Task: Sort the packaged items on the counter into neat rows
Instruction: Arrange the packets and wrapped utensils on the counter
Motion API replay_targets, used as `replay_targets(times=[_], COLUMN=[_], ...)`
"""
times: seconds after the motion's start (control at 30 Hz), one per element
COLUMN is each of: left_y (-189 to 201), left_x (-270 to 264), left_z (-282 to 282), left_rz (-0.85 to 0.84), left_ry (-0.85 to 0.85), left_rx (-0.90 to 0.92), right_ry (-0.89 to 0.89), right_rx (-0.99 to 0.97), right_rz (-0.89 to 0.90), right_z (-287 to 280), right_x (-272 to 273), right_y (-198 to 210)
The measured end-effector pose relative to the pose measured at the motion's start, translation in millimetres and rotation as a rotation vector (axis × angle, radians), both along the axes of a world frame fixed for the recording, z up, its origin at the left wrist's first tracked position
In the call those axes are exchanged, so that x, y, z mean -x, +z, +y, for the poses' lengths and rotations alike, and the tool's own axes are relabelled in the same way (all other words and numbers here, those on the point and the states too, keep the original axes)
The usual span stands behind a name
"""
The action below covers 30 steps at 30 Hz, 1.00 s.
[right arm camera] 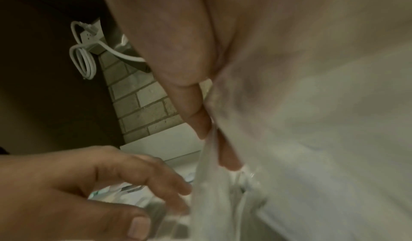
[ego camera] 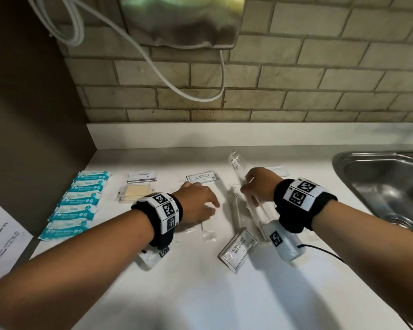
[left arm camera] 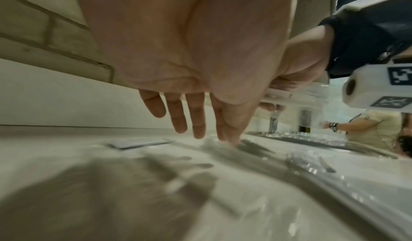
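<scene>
On the white counter [ego camera: 200,294] my left hand [ego camera: 209,208] lies flat, its straight fingers [left arm camera: 199,128] touching a clear-wrapped white packet [ego camera: 211,225]. My right hand [ego camera: 248,185] grips a long clear-wrapped toothbrush packet [ego camera: 256,206], lifted slightly; thumb and fingers [right arm camera: 202,119] pinch its wrapper [right arm camera: 209,183]. Another wrapped toothbrush [ego camera: 234,208] lies between the hands. One shampoo sachet [ego camera: 202,177] lies beyond the left hand, a second [ego camera: 237,250] sits askew near the front. Blue wipe packets [ego camera: 76,203] form a column at the left.
A toothpick sachet [ego camera: 141,177] and a packet of wooden sticks [ego camera: 136,194] lie beside the wipes. A steel sink [ego camera: 379,186] opens at the right. A printed sheet [ego camera: 0,234] hangs off the left edge. A white cable [ego camera: 200,96] droops along the brick wall.
</scene>
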<state>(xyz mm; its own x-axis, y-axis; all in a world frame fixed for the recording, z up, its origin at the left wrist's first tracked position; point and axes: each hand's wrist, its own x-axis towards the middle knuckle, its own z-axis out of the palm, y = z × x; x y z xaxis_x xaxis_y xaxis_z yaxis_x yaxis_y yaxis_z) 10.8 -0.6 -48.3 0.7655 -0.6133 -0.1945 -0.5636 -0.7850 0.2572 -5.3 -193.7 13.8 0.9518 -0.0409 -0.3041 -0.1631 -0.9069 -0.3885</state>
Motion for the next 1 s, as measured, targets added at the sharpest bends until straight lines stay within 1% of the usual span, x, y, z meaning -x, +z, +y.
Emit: replay_targets(times=[0.1, 0.13, 0.23, 0.3, 0.43, 0.57, 0.63, 0.7, 0.73, 0.8, 0.87, 0.93, 1.0], left_y=[-2.2, -2.1, -3.1, -6.8, -10.2, -5.8, -4.8, -1.9, 0.5, 6.4, 9.2, 5.7, -0.5], left_x=[1.1, 2.8, 4.5, -0.1, -16.2, -13.9, -8.3, -2.2, 1.8, 10.6, 20.7, 26.8, 27.0], left_z=[-29.3, -39.3, -57.7, -53.6, -32.2, -25.0, -25.8, -26.6, -27.1, -29.1, -32.5, -35.4, -37.6], left_rz=[-0.019, -0.010, -0.023, -0.036, 0.027, 0.032, 0.028, 0.017, 0.025, 0.076, 0.109, 0.088, 0.068], left_ry=[-0.028, -0.051, -0.111, -0.081, 0.027, 0.012, 0.015, 0.033, 0.037, 0.020, -0.008, -0.026, -0.015], left_rx=[0.129, 0.106, -0.082, -0.111, -0.096, -0.093, -0.053, 0.021, 0.055, 0.079, 0.013, -0.085, -0.119], right_ry=[-0.019, -0.025, -0.055, -0.072, -0.094, -0.033, 0.016, 0.026, 0.020, -0.003, -0.013, -0.012, -0.040], right_rx=[-0.011, -0.017, -0.068, -0.088, -0.131, -0.060, 0.016, 0.072, 0.078, 0.025, -0.023, -0.004, -0.046], right_rz=[-0.026, -0.030, -0.037, -0.039, 0.000, 0.040, 0.095, 0.120, 0.119, 0.126, 0.141, 0.147, 0.108], right_z=[-12.1, -15.4, -25.8, -32.2, -37.6, -26.5, -15.5, -7.4, -5.3, -3.4, -1.9, -0.8, -1.9], right_x=[-3.5, -4.2, -6.7, -8.8, -16.3, -20.4, -22.1, -26.9, -29.5, -34.7, -36.1, -34.7, -34.3], right_y=[8.5, 10.0, 8.4, 4.2, -8.0, -18.0, -26.8, -36.6, -41.2, -47.9, -50.4, -48.3, -45.2])
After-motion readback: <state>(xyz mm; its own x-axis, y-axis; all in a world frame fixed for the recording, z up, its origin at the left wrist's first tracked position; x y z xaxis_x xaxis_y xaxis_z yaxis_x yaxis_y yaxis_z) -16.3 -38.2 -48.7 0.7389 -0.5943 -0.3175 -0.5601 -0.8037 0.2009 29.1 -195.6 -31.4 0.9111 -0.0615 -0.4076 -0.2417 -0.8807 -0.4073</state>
